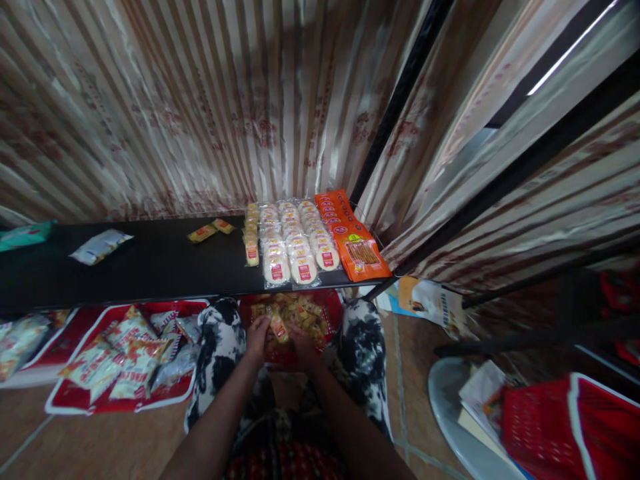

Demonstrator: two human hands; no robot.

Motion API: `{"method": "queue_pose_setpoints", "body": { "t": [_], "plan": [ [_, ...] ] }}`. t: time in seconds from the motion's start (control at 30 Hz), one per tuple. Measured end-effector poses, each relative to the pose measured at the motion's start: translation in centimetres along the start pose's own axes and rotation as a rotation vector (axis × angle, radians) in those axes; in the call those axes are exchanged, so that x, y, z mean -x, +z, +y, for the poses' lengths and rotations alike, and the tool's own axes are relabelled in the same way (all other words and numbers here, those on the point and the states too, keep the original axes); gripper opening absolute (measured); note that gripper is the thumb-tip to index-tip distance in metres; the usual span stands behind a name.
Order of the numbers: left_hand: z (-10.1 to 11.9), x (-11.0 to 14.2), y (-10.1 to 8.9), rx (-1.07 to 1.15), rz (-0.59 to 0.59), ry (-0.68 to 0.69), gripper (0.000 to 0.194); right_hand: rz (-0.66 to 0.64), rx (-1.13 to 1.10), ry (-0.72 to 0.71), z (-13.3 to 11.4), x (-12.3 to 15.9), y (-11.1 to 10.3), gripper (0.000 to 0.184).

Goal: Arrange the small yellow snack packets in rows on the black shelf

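Note:
Both my hands reach down between my knees into a red basket [334, 308] full of small yellow snack packets. My left hand [257, 337] and my right hand [301, 345] are closed together around one yellow packet with a red label [278, 327], held upright just above the pile. On the black shelf [150, 260] above, round white packets with red labels [290, 243] lie in neat rows, with a stack of orange packets [353, 240] to their right and two loose yellow packets [210, 230] to their left.
A red tray of larger snack bags [125, 357] sits on the floor at left. A silver bag [100, 245] lies on the shelf's left part. Striped curtains hang behind. A red crate [565, 420] and papers on a grey stool [450, 407] stand at right.

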State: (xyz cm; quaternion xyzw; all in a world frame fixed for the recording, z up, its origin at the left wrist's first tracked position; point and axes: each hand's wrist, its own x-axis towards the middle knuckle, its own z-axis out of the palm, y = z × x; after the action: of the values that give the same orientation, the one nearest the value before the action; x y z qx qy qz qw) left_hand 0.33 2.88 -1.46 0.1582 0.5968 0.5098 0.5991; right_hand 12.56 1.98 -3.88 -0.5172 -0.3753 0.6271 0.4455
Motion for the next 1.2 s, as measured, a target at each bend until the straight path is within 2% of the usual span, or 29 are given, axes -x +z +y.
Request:
{"method": "queue_pose_setpoints", "body": {
  "t": [0.17,0.33,0.47,0.67,0.77,1.0,1.13,1.2],
  "plan": [
    [0.1,-0.2,-0.2,0.043,0.035,-0.003,0.034,-0.040,-0.194,0.145,-0.5,0.4,0.5,0.041],
    [0.4,-0.3,0.0,0.122,0.073,-0.021,0.024,0.003,-0.221,0.202,-0.9,0.5,0.5,0.040],
    [0.6,-0.3,0.0,0.123,0.091,-0.019,0.024,0.014,-0.251,0.227,-0.9,0.5,0.5,0.039],
    [0.1,-0.8,0.0,0.079,0.133,0.022,0.029,0.057,-0.243,0.221,-0.2,0.5,0.7,0.043],
    [-0.2,-0.9,-0.1,0.035,0.162,0.008,0.032,0.035,-0.246,0.234,-0.4,0.6,0.7,0.041],
    [-0.7,-1.1,-0.3,0.000,0.183,0.072,0.038,-0.019,-0.224,0.233,-1.4,1.2,0.9,0.037],
    [-0.5,-1.0,-0.4,-0.094,0.192,0.146,0.033,-0.021,-0.155,0.205,-1.4,1.1,1.0,0.042],
    [-0.3,-0.9,-0.5,-0.192,0.167,0.209,0.027,-0.007,-0.086,0.142,-1.6,1.1,1.0,0.045]
  ]
}}
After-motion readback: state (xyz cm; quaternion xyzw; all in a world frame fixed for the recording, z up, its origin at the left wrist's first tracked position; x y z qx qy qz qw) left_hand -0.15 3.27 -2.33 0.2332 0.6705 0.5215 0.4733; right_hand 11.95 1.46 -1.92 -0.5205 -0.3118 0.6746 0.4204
